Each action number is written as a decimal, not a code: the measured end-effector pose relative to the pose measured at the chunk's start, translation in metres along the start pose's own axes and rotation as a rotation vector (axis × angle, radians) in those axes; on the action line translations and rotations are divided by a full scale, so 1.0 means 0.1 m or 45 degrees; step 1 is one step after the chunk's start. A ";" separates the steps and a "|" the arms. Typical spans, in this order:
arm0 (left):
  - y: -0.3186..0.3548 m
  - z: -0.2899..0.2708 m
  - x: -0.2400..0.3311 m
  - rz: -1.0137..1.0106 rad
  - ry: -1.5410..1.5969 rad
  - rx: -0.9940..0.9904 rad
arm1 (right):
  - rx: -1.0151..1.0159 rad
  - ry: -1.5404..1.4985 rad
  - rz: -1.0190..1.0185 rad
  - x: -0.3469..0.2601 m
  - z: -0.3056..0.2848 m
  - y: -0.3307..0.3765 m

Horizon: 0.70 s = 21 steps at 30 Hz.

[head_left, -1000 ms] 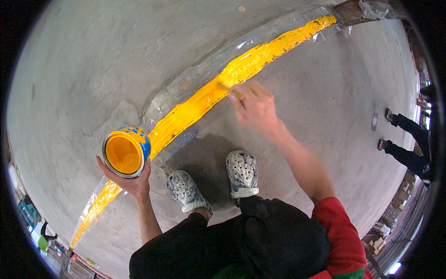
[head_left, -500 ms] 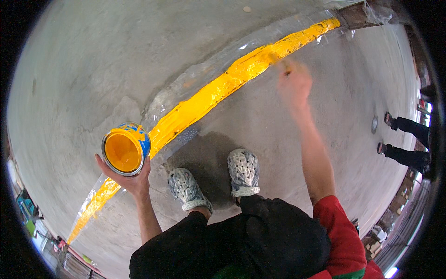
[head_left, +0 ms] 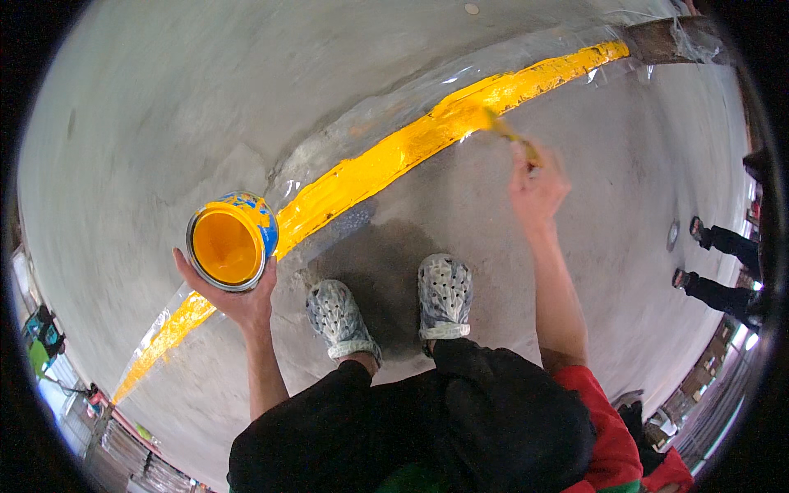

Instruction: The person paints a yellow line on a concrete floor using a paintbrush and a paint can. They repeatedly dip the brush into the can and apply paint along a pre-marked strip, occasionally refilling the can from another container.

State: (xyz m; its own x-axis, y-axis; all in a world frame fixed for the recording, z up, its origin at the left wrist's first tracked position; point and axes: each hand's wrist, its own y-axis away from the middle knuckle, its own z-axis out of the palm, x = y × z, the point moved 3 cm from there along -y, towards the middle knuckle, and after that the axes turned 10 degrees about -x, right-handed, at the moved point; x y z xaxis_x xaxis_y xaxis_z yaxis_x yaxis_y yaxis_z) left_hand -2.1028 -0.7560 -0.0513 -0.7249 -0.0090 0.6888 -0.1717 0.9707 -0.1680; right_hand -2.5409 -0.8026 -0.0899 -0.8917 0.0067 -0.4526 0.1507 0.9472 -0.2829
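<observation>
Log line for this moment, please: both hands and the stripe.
left hand: holds paint can | right hand: holds brush, tip on yellow stripe | floor: concrete

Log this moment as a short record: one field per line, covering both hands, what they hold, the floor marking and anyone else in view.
left hand: holds a paint can from below, open, yellow paint inside
right hand: grips a paintbrush, bristles on the stripe
yellow stripe: wet-looking band across the concrete floor, edged with clear tape
stance: person's grey perforated shoes just short of the stripe
other person: legs and dark shoes at the right edge
</observation>
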 end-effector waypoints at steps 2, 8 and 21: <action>0.00 0.00 0.00 -0.003 -0.022 0.015 | 0.015 0.115 0.012 0.10 -0.05 -0.08; 0.00 0.03 0.06 -0.022 0.083 0.006 | -0.242 -0.272 -0.407 -1.05 0.36 0.49; -0.02 -0.15 -0.03 0.010 0.000 0.036 | 0.123 0.142 0.198 0.48 -0.07 -0.47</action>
State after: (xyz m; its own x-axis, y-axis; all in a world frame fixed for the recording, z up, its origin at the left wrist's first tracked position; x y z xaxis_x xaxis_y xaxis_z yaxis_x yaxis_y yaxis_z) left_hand -2.0902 -0.7542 -0.0423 -0.7260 -0.0016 0.6877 -0.1851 0.9635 -0.1932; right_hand -2.5939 -0.8444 -0.0925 -0.8955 0.1908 -0.4021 0.3255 0.8970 -0.2992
